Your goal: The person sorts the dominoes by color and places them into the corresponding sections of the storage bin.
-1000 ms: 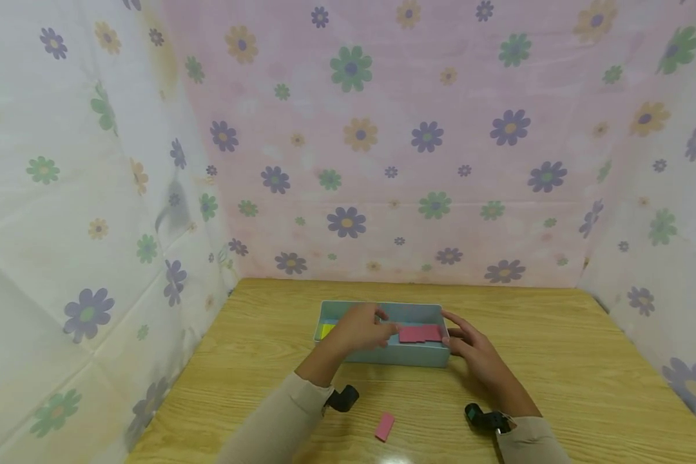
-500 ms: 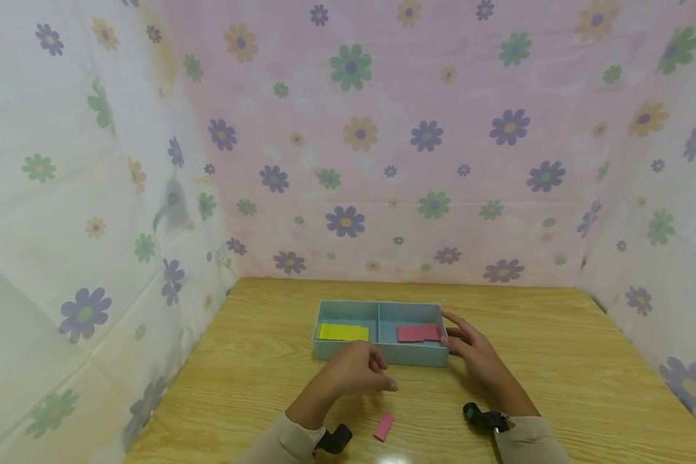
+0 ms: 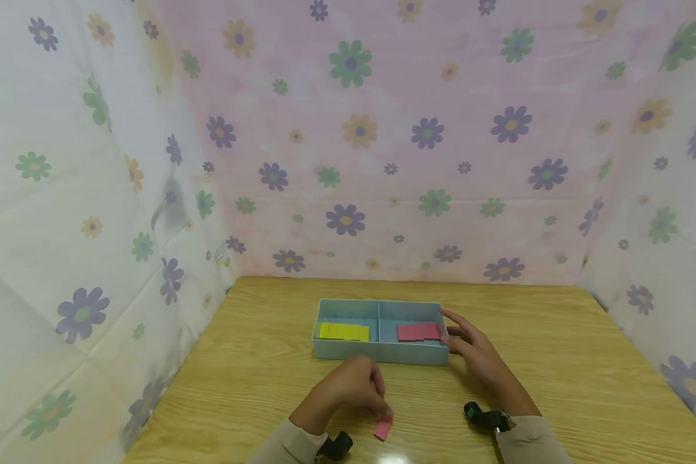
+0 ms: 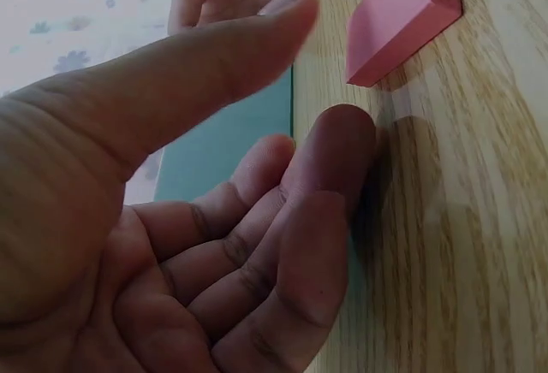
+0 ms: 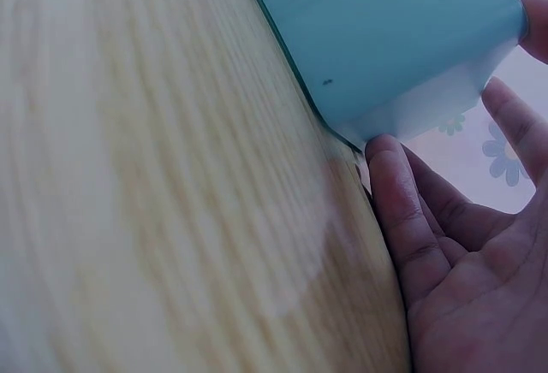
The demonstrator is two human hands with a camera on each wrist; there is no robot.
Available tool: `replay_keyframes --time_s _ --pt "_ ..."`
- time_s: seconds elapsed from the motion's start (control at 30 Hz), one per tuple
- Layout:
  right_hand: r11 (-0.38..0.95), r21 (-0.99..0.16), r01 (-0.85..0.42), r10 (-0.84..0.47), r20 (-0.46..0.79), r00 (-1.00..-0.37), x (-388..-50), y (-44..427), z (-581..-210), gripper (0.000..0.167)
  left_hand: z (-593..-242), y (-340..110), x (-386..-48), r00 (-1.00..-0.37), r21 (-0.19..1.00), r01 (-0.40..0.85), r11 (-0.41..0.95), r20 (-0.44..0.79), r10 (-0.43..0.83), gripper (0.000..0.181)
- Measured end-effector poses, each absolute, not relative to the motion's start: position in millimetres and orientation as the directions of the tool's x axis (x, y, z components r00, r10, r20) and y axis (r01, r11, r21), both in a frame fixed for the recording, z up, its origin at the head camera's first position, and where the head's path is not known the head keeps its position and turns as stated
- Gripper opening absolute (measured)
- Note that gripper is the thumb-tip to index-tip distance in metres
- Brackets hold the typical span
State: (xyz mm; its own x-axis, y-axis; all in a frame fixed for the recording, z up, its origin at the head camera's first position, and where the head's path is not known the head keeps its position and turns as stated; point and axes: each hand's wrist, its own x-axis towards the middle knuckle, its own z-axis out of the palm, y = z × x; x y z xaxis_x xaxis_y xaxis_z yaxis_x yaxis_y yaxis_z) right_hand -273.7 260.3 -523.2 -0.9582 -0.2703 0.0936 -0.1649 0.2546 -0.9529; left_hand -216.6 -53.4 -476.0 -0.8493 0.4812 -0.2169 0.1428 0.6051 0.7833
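A flat pink block (image 3: 384,426) lies on the table near its front. My left hand (image 3: 356,386) reaches down to its far end; in the left wrist view the thumb and fingers are parted, with the block (image 4: 402,22) just beyond them. My right hand (image 3: 478,357) holds the right end of a light blue two-compartment box (image 3: 348,350), thumb at the near corner and index finger at the far one. Other fingertips (image 5: 390,163) touch its end wall. Yellow blocks (image 3: 344,332) sit in the left compartment, pink blocks (image 3: 419,332) in the right.
The wood-grain table (image 3: 267,380) is bounded by flowered cloth walls (image 3: 406,193) at the back and both sides. Each wrist carries a black camera (image 3: 484,417). A divider (image 3: 379,322) splits the box.
My left hand has drawn back from over the box toward the front and come down at the loose pink block. The right hand has stayed at the box's end.
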Motion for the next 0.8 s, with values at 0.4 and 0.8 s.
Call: replay_keyframes --time_s 0.4,0.8 --pt "0.244 -0.957 -0.159 -0.267 0.091 -0.959 -272.1 261.1 -524.8 0.06 -473.9 -49.1 -207.9 -0.858 0.715 0.186 0.673 -0.215 0.466 0.033" --pt "0.26 -0.95 -0.173 -0.265 0.102 -0.959 -274.0 260.5 -524.6 0.06 -477.3 -50.4 -214.1 -0.873 0.722 0.166 0.671 -0.209 0.441 0.03"
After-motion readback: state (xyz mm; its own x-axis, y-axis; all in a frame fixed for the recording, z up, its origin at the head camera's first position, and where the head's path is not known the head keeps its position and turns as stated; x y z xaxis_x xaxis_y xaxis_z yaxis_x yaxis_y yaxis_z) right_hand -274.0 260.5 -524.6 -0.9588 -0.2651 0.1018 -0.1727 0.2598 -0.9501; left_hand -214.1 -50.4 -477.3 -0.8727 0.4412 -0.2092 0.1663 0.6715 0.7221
